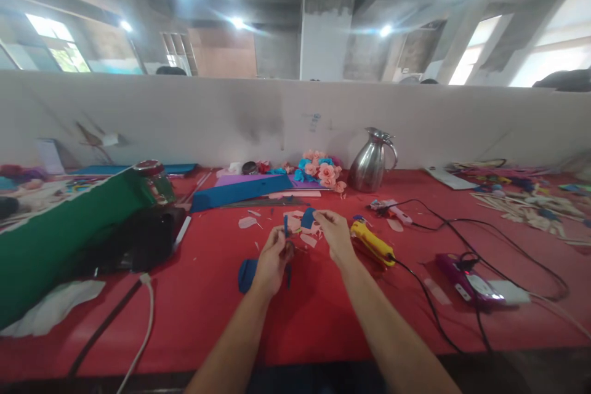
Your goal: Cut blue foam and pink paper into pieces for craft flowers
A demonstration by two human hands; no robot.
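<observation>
My left hand (273, 258) is closed on a narrow blue strip (286, 226) that stands up from its fingertips; something dark, too small to make out, shows beside the fingers. My right hand (333, 234) pinches a small blue piece (308, 218) by its right edge. The two hands are apart. Under and beyond them lie pink scraps (308, 239) on the red table (207, 295). Another blue piece (247, 275) rests just left of my left wrist.
A yellow glue gun (373, 242) with a black cord lies right of my right hand. Farther back are a steel jug (372, 162), paper flowers (323, 169) and a blue sheet (240, 192). A purple power strip (468, 283) sits right; a green board (78, 228) stands left.
</observation>
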